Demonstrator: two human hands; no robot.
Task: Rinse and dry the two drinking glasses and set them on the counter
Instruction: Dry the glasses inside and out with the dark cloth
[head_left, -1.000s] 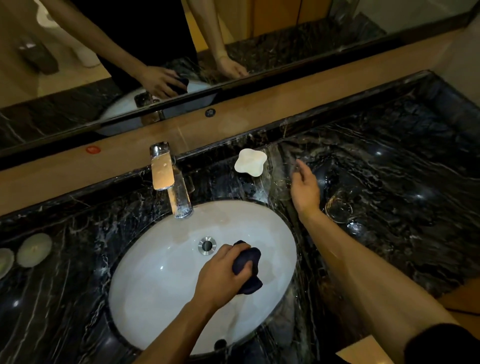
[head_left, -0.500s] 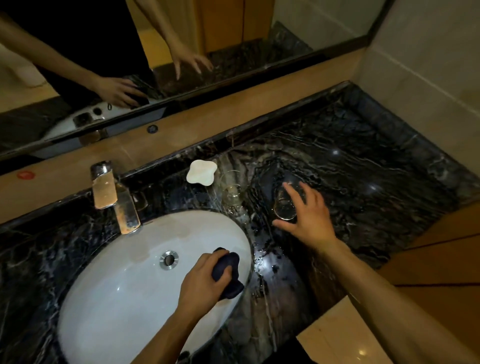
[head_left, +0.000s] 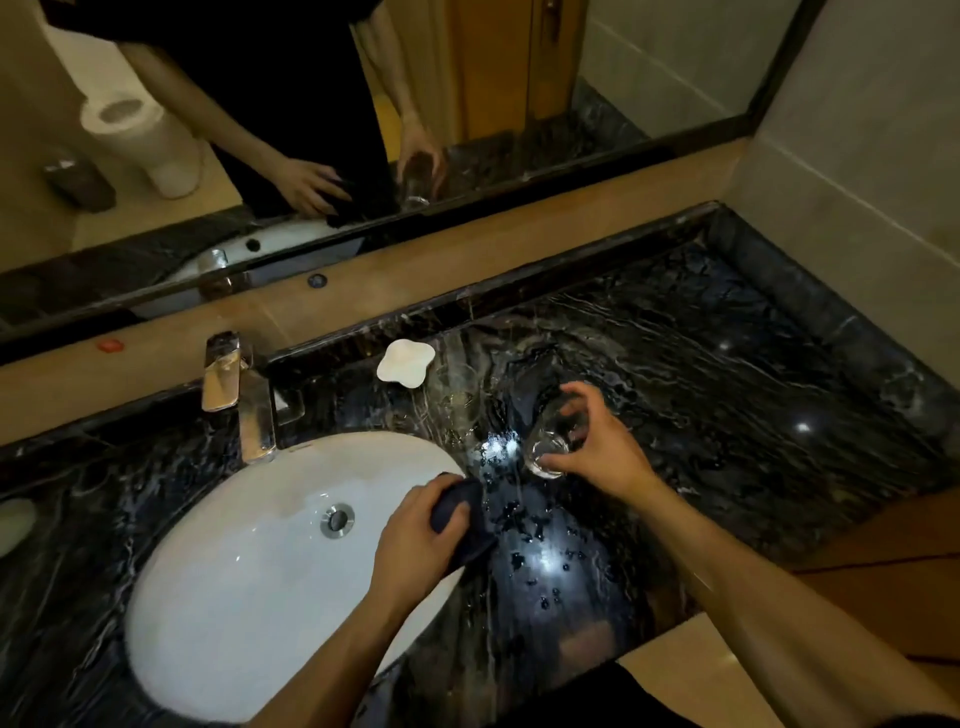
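Hands: right (head_left: 597, 447) grips glass (head_left: 550, 441), left (head_left: 415, 535) cloth (head_left: 457, 512).

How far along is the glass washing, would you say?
Roughly midway, I'd guess. One glass already stands on the counter beside the white dish; whether it's dry, I can't tell. The right hand grips the second glass while the left hand holds a dark cloth at the sink edge. Left: drying and setting it down.

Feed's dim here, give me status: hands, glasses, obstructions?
Right hand gripping one glass, tilted. Left hand holding dark cloth at sink rim. Second glass on counter. Nothing blocking.
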